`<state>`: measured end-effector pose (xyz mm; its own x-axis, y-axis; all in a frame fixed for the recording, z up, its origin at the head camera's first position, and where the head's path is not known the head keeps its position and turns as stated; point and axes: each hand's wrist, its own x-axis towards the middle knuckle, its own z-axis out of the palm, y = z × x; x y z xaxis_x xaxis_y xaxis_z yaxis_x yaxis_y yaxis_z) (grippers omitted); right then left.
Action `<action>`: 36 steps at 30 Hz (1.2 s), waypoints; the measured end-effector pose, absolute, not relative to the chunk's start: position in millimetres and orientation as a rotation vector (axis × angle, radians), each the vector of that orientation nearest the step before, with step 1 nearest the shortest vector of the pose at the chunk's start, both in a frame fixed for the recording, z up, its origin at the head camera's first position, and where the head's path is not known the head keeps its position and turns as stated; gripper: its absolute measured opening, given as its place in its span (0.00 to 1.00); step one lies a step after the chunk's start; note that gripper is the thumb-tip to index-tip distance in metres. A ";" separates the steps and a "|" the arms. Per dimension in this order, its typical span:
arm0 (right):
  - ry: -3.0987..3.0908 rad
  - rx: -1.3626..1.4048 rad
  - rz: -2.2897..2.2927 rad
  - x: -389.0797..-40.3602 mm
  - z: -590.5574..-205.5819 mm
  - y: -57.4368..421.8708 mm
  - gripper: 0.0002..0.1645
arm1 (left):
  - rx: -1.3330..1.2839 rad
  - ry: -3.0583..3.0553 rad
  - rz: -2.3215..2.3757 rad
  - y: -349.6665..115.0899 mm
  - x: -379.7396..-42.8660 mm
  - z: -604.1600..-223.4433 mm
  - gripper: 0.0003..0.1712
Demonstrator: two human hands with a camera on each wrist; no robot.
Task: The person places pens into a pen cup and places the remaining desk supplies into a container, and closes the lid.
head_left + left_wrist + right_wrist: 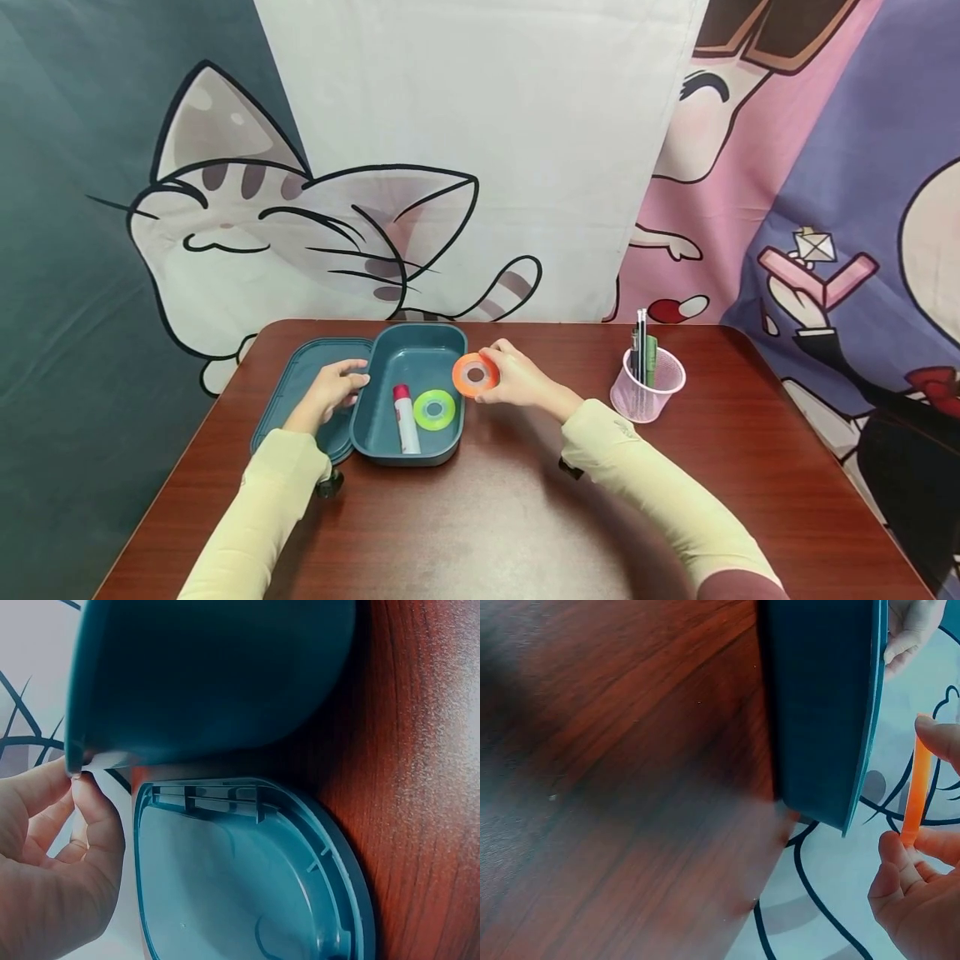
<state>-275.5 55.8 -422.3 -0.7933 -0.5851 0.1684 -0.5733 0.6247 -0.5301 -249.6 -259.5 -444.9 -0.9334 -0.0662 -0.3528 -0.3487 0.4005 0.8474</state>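
Observation:
An orange roll of tape is pinched between the thumb and fingers of my right hand, held above the right side wall of a teal plastic box. In the right wrist view the orange roll of tape stands edge-on, above the level of the box rim. My left hand grips the left rim of the box; the left wrist view shows thumb and finger pinching that rim. Inside the box lie a glue stick with a red cap and a yellow-green roll of tape.
The teal lid lies on the table left of the box, partly under my left hand. A pink mesh pen holder with several pens stands to the right on the brown table. A printed cloth hangs behind the table.

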 end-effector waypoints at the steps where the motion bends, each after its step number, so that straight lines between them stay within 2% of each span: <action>1: 2.808 -0.996 -0.909 -276.9 -421.8 53.4 0.40 | -0.365 2.400 1.545 -259.7 -249.6 -444.8 0.27; 6: 2.789 -0.962 -0.847 -285.5 -421.0 42.2 0.39 | -0.374 2.404 1.534 -260.2 -250.1 -444.9 0.27; 14: 2.792 -0.924 -0.731 -298.4 -418.9 22.5 0.44 | -0.382 2.412 1.525 -260.6 -252.7 -446.4 0.27; 34: 2.910 -0.969 -0.430 -317.4 -431.6 -8.6 0.38 | -0.399 2.415 1.537 -256.9 -252.0 -443.6 0.26; 35: 2.845 -1.050 -0.678 -333.1 -466.4 -7.4 0.36 | -0.400 2.414 1.541 -257.1 -251.9 -443.9 0.26; 36: 2.827 -1.024 -0.690 -345.7 -482.7 -8.8 0.39 | -0.399 2.413 1.544 -257.1 -251.7 -444.0 0.26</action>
